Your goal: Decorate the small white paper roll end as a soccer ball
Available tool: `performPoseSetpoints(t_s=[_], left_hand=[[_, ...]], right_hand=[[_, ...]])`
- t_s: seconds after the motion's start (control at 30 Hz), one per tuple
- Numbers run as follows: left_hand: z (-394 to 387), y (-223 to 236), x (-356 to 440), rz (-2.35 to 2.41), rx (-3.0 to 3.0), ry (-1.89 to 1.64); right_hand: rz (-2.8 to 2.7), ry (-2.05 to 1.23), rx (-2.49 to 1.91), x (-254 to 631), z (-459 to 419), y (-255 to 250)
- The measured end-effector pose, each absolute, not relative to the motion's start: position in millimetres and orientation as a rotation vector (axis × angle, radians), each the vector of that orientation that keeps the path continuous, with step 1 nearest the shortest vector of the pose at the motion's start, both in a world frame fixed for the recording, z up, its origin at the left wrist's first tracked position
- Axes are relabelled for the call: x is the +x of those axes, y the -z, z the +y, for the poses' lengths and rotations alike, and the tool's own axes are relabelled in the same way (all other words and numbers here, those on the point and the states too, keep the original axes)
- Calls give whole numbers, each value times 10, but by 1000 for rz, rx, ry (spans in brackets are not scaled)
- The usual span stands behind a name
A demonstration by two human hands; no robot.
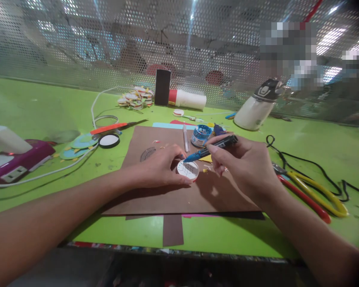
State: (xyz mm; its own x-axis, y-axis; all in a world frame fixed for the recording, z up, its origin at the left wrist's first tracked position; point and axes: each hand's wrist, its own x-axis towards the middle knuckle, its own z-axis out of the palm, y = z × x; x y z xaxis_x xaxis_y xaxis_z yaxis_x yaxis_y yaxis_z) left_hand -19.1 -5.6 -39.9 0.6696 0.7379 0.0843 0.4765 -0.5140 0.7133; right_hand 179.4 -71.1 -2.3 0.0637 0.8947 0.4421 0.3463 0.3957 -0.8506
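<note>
A small round white disc (189, 170) with a dark drawn pattern and a red edge is held over the brown board (155, 199). My left hand (163, 165) grips it from the left, fingers at the far rim and thumb at the near side. Pinched in my right hand (242, 159) is a blue marker (199, 154) with a dark barrel, slanting down to the left. Its tip meets, or almost meets, the upper left of the disc's face. Just behind the marker stands an open jar (201, 135) smeared with blue, beside a slim clear-and-white stick (186, 138).
Pliers (309, 195) with red and yellow handles lie at the right near a black cord (314, 159). An orange-handled tool (109, 127), a round black-rimmed lid (109, 140) and a purple power strip (18, 161) are left. A phone (162, 87) and white bottle (255, 109) stand behind.
</note>
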Motion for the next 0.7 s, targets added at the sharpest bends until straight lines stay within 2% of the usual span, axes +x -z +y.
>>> performPoseSetpoints(t_s=[0.7], left_hand=[[-56, 416, -188, 930, 2228, -525]], right_hand=[[-1581, -521, -1158, 1763, -701, 38]])
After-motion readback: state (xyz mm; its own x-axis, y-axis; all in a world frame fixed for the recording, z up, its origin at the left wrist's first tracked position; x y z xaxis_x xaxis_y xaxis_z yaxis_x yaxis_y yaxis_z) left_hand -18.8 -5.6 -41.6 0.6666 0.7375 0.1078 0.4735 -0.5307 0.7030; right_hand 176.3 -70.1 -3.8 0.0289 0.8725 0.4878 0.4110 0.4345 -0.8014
